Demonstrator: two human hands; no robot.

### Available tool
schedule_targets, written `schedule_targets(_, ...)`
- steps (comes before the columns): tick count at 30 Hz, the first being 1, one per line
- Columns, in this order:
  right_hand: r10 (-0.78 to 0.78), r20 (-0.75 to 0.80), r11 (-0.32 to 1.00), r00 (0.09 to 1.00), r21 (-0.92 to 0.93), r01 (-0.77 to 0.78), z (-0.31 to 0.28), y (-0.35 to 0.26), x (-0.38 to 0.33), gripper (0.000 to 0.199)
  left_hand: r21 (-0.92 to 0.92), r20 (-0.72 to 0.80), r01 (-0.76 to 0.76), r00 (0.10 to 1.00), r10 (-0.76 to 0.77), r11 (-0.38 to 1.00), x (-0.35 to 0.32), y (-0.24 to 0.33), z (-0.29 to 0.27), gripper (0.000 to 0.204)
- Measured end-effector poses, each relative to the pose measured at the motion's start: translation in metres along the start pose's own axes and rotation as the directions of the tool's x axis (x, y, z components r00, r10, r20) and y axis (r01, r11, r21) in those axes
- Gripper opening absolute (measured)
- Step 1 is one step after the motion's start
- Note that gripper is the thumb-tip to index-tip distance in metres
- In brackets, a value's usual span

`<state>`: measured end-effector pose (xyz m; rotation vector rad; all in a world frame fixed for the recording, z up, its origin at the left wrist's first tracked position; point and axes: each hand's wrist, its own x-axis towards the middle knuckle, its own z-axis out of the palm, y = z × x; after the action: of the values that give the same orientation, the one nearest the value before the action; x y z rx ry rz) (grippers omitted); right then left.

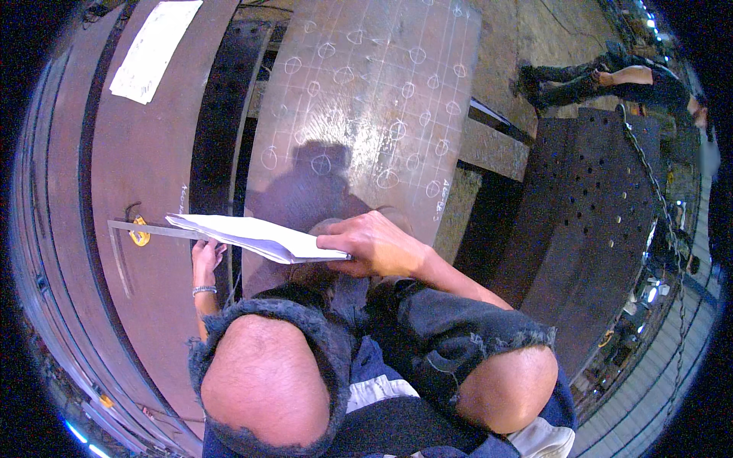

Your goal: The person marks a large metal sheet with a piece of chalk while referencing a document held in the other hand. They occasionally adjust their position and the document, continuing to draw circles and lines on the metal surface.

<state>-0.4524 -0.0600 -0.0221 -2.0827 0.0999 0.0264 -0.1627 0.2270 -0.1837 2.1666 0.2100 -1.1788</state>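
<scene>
1. The right hand [372, 243], near the middle of the view, is closed on one end of a folded stack of white papers [252, 235], thumb and fingers pinching it. The papers stretch from that hand toward 9 o'clock.
2. The left hand [208, 256], at 9 o'clock, has its fingers bent just beside the end of a metal square [164, 230]; whether it grips the square, I cannot tell. A bracelet [205, 289] circles that wrist.
3. The square lies at 9 o'clock on a long brown steel beam [153, 153], its shorter leg pointing toward the lower edge. A yellow tool [140, 237] sits right beside its long leg.
4. The person's bare knees show at 7 and 5 o'clock, below the frayed hems of dark trousers [427, 320].
5. At 12 o'clock lies a broad steel plate [366, 84], marked with chalk lines and circles; a shadow falls across its near part.
6. Another white sheet [155, 49] rests on the beam at 10 o'clock.
7. At 3 o'clock is a dark steel piece [550, 206] with many round holes; a chain [650, 168] hangs beyond it.
8. At 2 o'clock, well apart, is another person [634, 84] in dark clothes.
</scene>
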Motion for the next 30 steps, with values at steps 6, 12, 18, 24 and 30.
schedule_targets(6,0.002,-0.055,1.0,0.999,0.009,-0.001,-0.001,-0.002,0.001,0.024,-0.059,-0.027,0.01,1.0,-0.011,0.998,-0.003,0.003,0.004,0.033)
schedule_targets(12,0.08,-0.112,0.995,0.99,0.065,-0.073,-0.004,-0.011,0.007,0.015,-0.032,-0.033,0.016,0.999,-0.017,0.999,-0.003,0.005,0.006,0.033)
schedule_targets(18,0.09,-0.123,0.995,0.988,0.06,-0.083,-0.006,-0.011,0.005,0.012,-0.064,-0.029,0.009,1.0,-0.011,0.998,-0.003,0.003,0.007,0.029)
schedule_targets(24,0.085,-0.132,0.995,0.988,0.055,-0.079,-0.002,-0.009,0.003,0.014,-0.026,-0.023,0.023,0.999,-0.023,0.999,-0.01,0.007,0.008,0.029)
schedule_targets(30,0.116,-0.13,0.993,0.985,0.045,-0.111,-0.002,-0.013,0.004,0.015,-0.072,-0.053,-0.009,0.999,0.005,0.997,-0.01,0.008,0.013,0.028)
